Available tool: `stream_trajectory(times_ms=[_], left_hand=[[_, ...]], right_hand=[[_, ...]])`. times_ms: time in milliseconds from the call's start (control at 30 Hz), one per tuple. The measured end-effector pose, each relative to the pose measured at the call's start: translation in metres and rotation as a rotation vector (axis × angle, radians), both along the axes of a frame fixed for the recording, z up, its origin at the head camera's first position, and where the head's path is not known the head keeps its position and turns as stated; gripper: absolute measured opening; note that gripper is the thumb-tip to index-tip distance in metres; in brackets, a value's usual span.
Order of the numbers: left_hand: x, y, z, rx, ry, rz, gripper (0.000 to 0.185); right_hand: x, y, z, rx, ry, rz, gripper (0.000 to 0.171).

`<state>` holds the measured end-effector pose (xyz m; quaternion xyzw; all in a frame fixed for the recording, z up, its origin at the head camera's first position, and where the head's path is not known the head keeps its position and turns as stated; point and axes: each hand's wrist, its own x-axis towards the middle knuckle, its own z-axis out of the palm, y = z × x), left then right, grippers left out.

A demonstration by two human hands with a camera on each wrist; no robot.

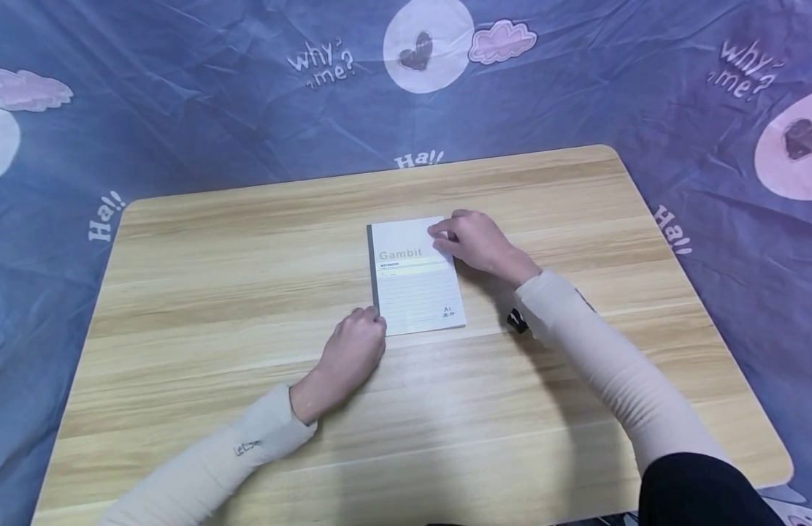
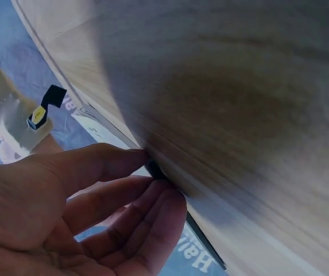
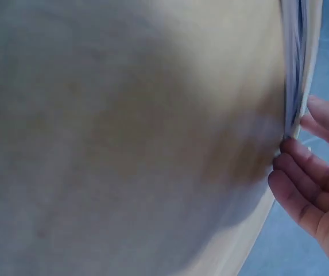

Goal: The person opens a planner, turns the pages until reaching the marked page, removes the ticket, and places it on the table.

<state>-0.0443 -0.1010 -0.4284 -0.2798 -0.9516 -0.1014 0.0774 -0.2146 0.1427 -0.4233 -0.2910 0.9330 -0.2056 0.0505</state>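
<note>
A closed notebook lies flat near the middle of the wooden table, its dark spine along the left edge and its lined cover facing up. The left hand sits at the near left corner of the notebook, by the spine; in the left wrist view its fingers are loosely curled with the tips against the dark edge, touching more than clasping, and whether it actually pinches the cover cannot be told. The right hand rests on the far right corner, fingertips set against the page edges, which in the right wrist view look slightly parted; it seems to be feeling for the cover or pages rather than gripping them firmly. As a judgement, the work looks to be at its very start: the notebook is steadied and the corner found, but no cover or page is lifted yet, so the opening is all left to do. The cover reads "Gambit" in grey, with small print below that is too fine to read and a small mark near the lower right corner. The blue cloth under and behind the table carries "why me?" and "Ha!!" with hearts and pink clouds.
</note>
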Motion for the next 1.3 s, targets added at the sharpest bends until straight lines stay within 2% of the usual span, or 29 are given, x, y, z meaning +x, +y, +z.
stream_trajectory(times_ms=[200,367,600,867,1100,1300], left_hand=[[0.000,-0.002,-0.004,0.037,-0.038,0.010,0.011],[0.000,-0.005,-0.005,0.052,-0.067,0.019,0.011],[0.000,-0.006,-0.006,0.070,-0.058,0.013,0.010],[-0.002,-0.005,-0.006,0.073,-0.060,0.025,0.008],[-0.002,-0.003,-0.004,0.074,-0.070,0.039,0.008],[-0.002,-0.002,-0.003,0.068,-0.077,0.045,0.007]], right_hand=[[-0.010,0.002,-0.001,-0.044,0.014,-0.057,0.036],[-0.018,0.000,-0.006,-0.027,0.019,-0.078,0.033],[-0.023,-0.003,-0.009,-0.009,-0.001,-0.105,0.029],[-0.026,-0.002,-0.007,-0.044,-0.012,-0.119,0.029],[-0.028,-0.001,-0.003,-0.130,-0.006,-0.129,0.026],[-0.032,-0.006,0.005,-0.292,-0.113,-0.184,0.015]])
